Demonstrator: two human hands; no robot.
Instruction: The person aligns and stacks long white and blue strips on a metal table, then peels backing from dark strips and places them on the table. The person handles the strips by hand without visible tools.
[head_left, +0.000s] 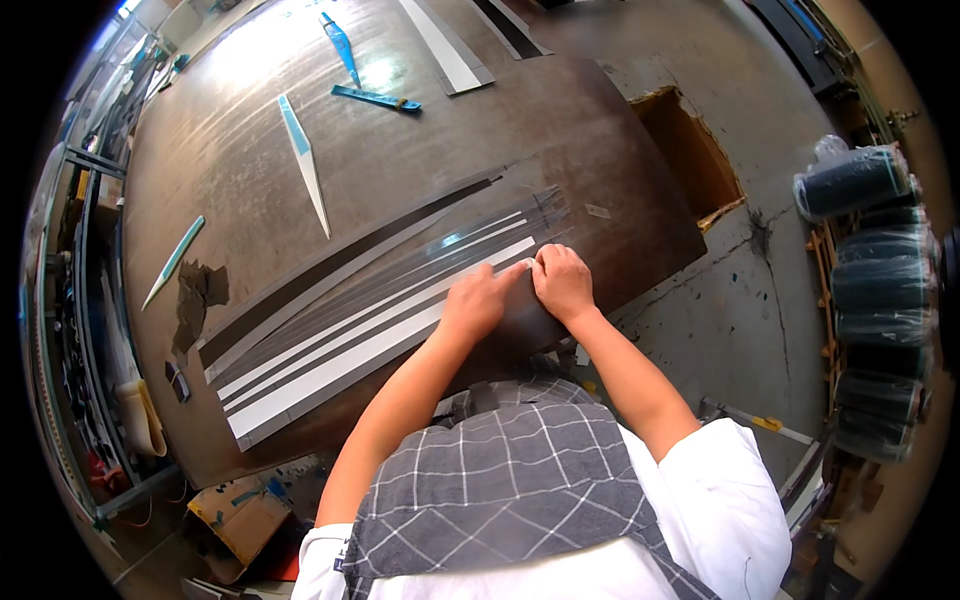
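A grey sheet with several long white strips (345, 375) lies at the near edge of the brown table. Both hands meet over its right end. My right hand (563, 282) is closed, its thumb and fingers pinching a small white piece (530, 263) at the end of a strip. My left hand (474, 302) rests on the near white strip, most fingers curled, the index finger reaching to the same white piece. Whatever lies under the left fingers is hidden. Just beyond, a dark strip with grey edges (350, 258) lies alongside.
On the brown table (400, 160) lie a long pointed blade-like tool (303, 160), a blue-handled tool (340, 50), a blue cutter (376, 98), a thin green tool (178, 255) and dark scraps (198, 295). Plastic-wrapped rolls (880, 270) are stacked at right; an open cardboard box (685, 150) stands beside the table.
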